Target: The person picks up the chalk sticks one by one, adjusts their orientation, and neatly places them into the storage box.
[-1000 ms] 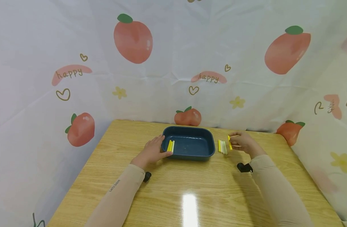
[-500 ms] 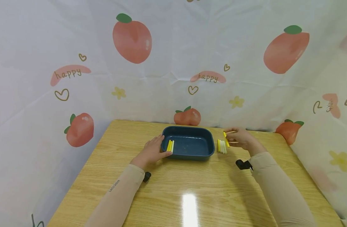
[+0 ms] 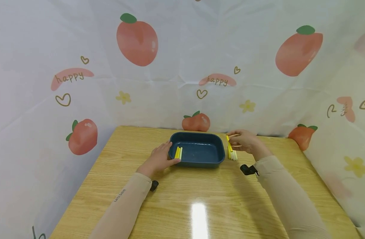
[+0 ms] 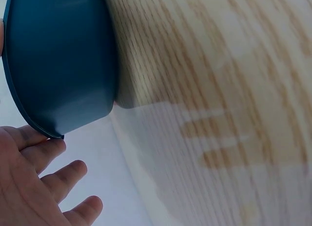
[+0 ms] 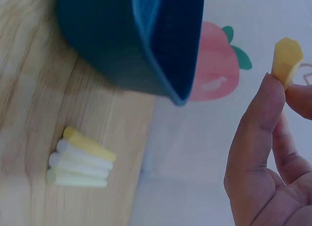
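A dark blue rectangular box [image 3: 201, 156] stands at the back of the table, with yellow and white chalk sticks [image 3: 178, 153] side by side at its left end. My left hand [image 3: 161, 157] rests on the box's left end, thumb at the front corner. In the left wrist view, fingertips [image 4: 53, 144] touch the rim and the other fingers spread past it. My right hand [image 3: 245, 142] pinches a yellow chalk stick [image 5: 286, 60] between thumb and fingers, raised just right of the box. Beneath it, a row of yellow, white and pale green chalk sticks [image 5: 80, 160] lies on the table.
The wooden table [image 3: 182, 189] ends at a hanging cloth [image 3: 164, 99] printed with fruit, which also closes off both sides. Black devices [image 3: 248, 169] are worn at both wrists. A bright reflection shows on the tabletop near the front.
My right hand has moved left with the yellow chalk, from right of the row to above it and closer to the box. My left hand stays at the box.
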Motion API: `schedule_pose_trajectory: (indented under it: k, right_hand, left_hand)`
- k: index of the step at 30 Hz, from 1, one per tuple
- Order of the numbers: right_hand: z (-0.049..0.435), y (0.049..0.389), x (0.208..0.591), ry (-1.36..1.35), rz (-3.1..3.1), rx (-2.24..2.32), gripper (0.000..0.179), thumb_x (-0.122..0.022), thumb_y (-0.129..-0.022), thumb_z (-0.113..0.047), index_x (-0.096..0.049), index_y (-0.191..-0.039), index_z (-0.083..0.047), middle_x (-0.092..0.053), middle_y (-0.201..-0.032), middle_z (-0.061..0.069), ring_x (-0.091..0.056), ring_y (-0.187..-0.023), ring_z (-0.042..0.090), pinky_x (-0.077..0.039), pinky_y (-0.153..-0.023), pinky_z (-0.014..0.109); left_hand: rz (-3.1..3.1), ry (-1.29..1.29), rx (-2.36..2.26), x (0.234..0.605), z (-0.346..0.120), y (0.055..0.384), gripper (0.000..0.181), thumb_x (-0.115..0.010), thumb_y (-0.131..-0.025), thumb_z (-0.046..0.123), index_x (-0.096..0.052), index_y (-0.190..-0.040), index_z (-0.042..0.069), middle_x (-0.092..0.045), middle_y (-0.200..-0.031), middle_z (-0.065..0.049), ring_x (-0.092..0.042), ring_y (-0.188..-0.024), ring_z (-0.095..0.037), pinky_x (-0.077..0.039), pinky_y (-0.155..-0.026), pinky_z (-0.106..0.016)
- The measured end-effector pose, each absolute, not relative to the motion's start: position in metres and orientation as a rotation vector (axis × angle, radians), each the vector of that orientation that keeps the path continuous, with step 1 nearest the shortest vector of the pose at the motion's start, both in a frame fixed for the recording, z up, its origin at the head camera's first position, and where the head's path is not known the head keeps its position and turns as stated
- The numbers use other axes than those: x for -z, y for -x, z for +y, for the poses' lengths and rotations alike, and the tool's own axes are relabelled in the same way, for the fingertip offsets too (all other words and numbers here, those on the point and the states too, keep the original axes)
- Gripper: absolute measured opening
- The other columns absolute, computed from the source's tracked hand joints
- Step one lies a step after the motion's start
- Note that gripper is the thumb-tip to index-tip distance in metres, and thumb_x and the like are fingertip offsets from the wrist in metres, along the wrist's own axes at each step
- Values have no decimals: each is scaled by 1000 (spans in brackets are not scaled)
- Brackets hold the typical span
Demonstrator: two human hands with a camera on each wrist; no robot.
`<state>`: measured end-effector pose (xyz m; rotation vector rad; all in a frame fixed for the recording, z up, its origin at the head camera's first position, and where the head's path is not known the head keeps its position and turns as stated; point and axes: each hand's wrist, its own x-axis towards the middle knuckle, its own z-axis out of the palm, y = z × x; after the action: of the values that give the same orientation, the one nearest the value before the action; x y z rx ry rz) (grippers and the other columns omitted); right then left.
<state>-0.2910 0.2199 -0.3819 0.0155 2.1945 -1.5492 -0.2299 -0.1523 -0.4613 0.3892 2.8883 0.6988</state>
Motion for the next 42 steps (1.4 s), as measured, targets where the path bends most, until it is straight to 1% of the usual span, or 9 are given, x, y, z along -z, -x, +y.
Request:
schedule_pose_trajectory:
  k: [7, 13, 17, 19, 24, 31, 37, 42]
  right_hand:
    - [201, 292, 379, 16, 2153, 1592, 54, -57, -98, -3, -37, -147, 6, -52, -98, 7, -56, -75, 13, -55, -77, 29]
    - [188, 294, 383, 11, 2101, 1643, 50, -57, -98, -1, -41, -145, 5, -53, -96, 6, -56, -75, 14, -55, -79, 31]
    - [179, 296, 386, 11, 2091, 1654, 49, -57, -97, -1, -42, -144, 4, -53, -92, 6, -55, -72, 14, -56, -77, 30]
    - [175, 297, 388, 10, 2091, 1657, 50, -58, -97, -2, -42, -144, 3, -53, -94, 6, -55, -71, 13, -56, -74, 28]
    - [163, 301, 394, -22, 2068, 1692, 46, -59, -96, -2, -46, -141, 1, -52, -106, 9, -56, -73, 14, -56, -71, 27]
    - [145, 305, 401, -81, 2024, 1716, 38, -62, -95, -1, -52, -132, -2, -53, -110, 11, -57, -76, 17, -55, -70, 28]
    - [130, 306, 405, -68, 1976, 1745, 41, -60, -96, -1, -49, -135, 1, -54, -109, 10, -58, -76, 17, -55, -67, 27]
    - [119, 307, 412, -41, 1962, 1735, 49, -59, -97, -1, -44, -143, 4, -52, -108, 10, -54, -73, 17, -54, -65, 27]
  left_hand:
    - [2893, -398, -695, 463, -153, 230, 99, -61, -91, 64, -20, -161, 8, -17, -166, -10, -16, -152, -32, -11, -121, -55]
    - [2893, -391, -701, 463, -152, 230, 99, -62, -90, 64, -21, -160, 8, -18, -166, -10, -16, -152, -33, -11, -121, -55]
    - [2891, -387, -706, 463, -151, 231, 99, -62, -90, 64, -20, -161, 8, -17, -167, -9, -16, -152, -32, -10, -122, -55]
    - [2893, -386, -706, 463, -150, 232, 99, -62, -90, 63, -20, -161, 8, -17, -167, -9, -16, -152, -32, -10, -122, -55]
    - [2899, -386, -708, 463, -150, 232, 98, -63, -91, 62, -21, -160, 7, -18, -166, -10, -17, -152, -33, -11, -121, -56]
    - [2900, -390, -700, 462, -150, 231, 98, -63, -91, 62, -21, -160, 7, -18, -166, -11, -16, -152, -34, -11, -121, -57]
    - [2894, -384, -709, 461, -151, 230, 98, -63, -90, 63, -22, -160, 7, -17, -167, -10, -16, -152, -34, -11, -121, -57]
    - [2893, -388, -709, 462, -152, 230, 99, -63, -91, 63, -21, -160, 7, -16, -167, -10, -16, -152, -33, -11, -121, -56]
